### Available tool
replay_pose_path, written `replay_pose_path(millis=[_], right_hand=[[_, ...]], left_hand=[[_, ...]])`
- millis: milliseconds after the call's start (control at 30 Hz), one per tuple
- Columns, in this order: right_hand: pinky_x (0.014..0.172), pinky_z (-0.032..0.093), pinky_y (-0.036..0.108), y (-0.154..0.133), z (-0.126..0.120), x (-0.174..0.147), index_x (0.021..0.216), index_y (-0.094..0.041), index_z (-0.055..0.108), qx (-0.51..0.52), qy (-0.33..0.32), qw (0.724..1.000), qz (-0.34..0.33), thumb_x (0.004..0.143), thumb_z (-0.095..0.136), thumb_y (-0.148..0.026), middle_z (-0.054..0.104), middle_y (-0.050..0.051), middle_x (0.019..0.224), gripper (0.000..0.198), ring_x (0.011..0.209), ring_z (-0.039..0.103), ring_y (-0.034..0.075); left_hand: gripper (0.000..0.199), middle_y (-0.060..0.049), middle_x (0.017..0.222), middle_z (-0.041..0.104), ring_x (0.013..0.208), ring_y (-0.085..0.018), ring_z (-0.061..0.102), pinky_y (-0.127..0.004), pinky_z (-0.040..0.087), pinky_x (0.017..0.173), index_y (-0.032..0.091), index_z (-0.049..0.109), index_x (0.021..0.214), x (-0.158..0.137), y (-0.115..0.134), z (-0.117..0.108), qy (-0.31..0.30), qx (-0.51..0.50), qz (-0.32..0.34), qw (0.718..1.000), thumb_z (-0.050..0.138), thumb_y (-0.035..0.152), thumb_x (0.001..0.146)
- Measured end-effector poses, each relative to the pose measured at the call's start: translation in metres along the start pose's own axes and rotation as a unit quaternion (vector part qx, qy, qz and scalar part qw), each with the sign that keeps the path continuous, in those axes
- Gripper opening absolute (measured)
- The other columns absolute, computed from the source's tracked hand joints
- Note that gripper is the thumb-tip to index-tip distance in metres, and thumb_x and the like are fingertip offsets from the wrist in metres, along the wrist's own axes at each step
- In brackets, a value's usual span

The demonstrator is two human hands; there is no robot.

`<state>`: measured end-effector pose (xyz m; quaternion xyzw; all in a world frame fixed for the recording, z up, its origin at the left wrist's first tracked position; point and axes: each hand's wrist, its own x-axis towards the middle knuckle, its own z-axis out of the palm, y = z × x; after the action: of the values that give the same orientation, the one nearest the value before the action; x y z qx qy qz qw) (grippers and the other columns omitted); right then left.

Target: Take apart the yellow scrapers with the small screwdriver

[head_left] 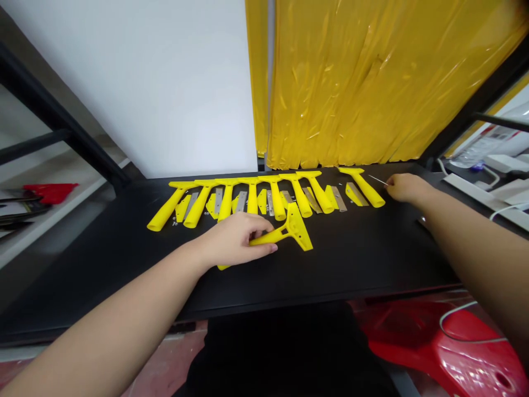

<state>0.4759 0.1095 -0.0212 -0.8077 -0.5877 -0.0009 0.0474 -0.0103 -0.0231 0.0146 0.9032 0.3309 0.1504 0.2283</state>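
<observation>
My left hand (243,237) is wrapped round the handle of a yellow plastic scraper (298,227), whose wide head points right, just above the black table. In the closed fingers of my right hand (403,187), at the table's right side, is a screwdriver (378,180). Only its thin metal shaft shows, pointing left; its handle is hidden. Beyond my left hand, several yellow scraper handles (167,208) lie in a row. Metal blades (218,199), small yellow plates (182,208) and tiny screws (174,219) lie among them. One more scraper handle (367,188) lies apart, near my right hand.
The black table (330,270) ends in a front edge close to my body. Behind it stand a white panel (165,82) and yellow plastic sheeting (351,82). Black frame bars (78,143) flank it. A red glossy object (475,353) sits below right, with a white cable (450,314).
</observation>
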Motion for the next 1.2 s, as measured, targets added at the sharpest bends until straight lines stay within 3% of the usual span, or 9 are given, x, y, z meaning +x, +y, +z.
replay_pose_path(millis=[100,167,233,367,533,733,1067,1200], right_hand=[[0.076,0.051,0.043,0.004,0.002,0.0,0.066,-0.02,0.065,-0.022,0.009,1.0,-0.009,0.079,0.07,-0.015,0.072,0.017,0.076,0.015,0.082,0.071,0.033],[0.083,0.054,0.045,0.002,-0.003,-0.005,0.083,-0.016,0.074,-0.025,0.036,0.999,-0.031,0.083,0.066,-0.015,0.077,0.023,0.094,0.008,0.092,0.073,0.036],[0.096,0.054,0.045,-0.005,-0.009,-0.014,0.107,-0.012,0.077,-0.015,0.068,0.994,-0.083,0.09,0.058,-0.014,0.077,0.027,0.118,0.026,0.11,0.073,0.038],[0.118,0.047,0.036,-0.032,-0.012,-0.037,0.137,-0.015,0.072,0.018,0.065,0.968,-0.243,0.097,0.052,-0.017,0.071,0.017,0.144,0.044,0.134,0.067,0.03],[0.128,0.043,0.049,-0.062,0.001,-0.041,0.147,-0.012,0.067,0.018,-0.007,0.932,-0.362,0.081,0.066,-0.015,0.064,0.018,0.156,0.066,0.147,0.058,0.037],[0.13,0.041,0.048,-0.075,0.005,-0.024,0.154,-0.005,0.061,-0.05,-0.081,0.929,-0.357,0.082,0.062,-0.016,0.055,0.021,0.163,0.072,0.153,0.053,0.036],[0.131,0.038,0.049,-0.071,0.011,-0.047,0.151,0.008,0.059,-0.094,-0.083,0.92,-0.372,0.085,0.055,-0.008,0.052,0.031,0.162,0.068,0.153,0.052,0.04],[0.13,0.041,0.047,-0.069,0.01,-0.058,0.151,0.003,0.061,-0.096,-0.071,0.919,-0.376,0.088,0.053,-0.01,0.054,0.028,0.161,0.065,0.151,0.055,0.038]], left_hand=[[0.024,-0.001,0.075,0.064,0.065,-0.016,0.057,-0.031,0.039,0.061,0.021,0.073,0.087,-0.001,-0.003,0.001,-0.003,0.011,0.007,1.0,0.07,0.043,0.097],[0.023,0.0,0.075,0.063,0.064,-0.016,0.057,-0.031,0.04,0.061,0.022,0.075,0.092,-0.001,-0.004,0.002,-0.005,0.016,0.005,1.0,0.07,0.044,0.097],[0.024,-0.001,0.077,0.065,0.065,-0.016,0.058,-0.031,0.04,0.061,0.022,0.076,0.095,0.0,-0.005,0.002,-0.014,0.024,0.002,1.0,0.07,0.045,0.097],[0.027,-0.002,0.082,0.069,0.07,-0.017,0.061,-0.03,0.042,0.064,0.021,0.076,0.095,0.0,-0.004,0.001,-0.036,0.034,-0.008,0.999,0.068,0.047,0.098],[0.027,-0.002,0.083,0.07,0.069,-0.017,0.061,-0.03,0.041,0.063,0.021,0.078,0.098,0.0,-0.005,0.001,-0.044,0.033,-0.004,0.998,0.069,0.046,0.098],[0.027,-0.002,0.082,0.07,0.069,-0.017,0.06,-0.03,0.04,0.062,0.021,0.08,0.102,0.001,-0.005,0.003,-0.052,0.026,-0.018,0.998,0.072,0.046,0.095],[0.036,-0.002,0.082,0.067,0.069,-0.016,0.058,-0.029,0.038,0.062,0.019,0.08,0.111,0.002,-0.005,0.003,-0.073,0.052,-0.021,0.996,0.069,0.051,0.097],[0.037,-0.002,0.081,0.066,0.068,-0.016,0.058,-0.03,0.038,0.062,0.018,0.08,0.11,0.001,-0.006,0.004,-0.067,0.051,-0.014,0.996,0.069,0.051,0.097]])
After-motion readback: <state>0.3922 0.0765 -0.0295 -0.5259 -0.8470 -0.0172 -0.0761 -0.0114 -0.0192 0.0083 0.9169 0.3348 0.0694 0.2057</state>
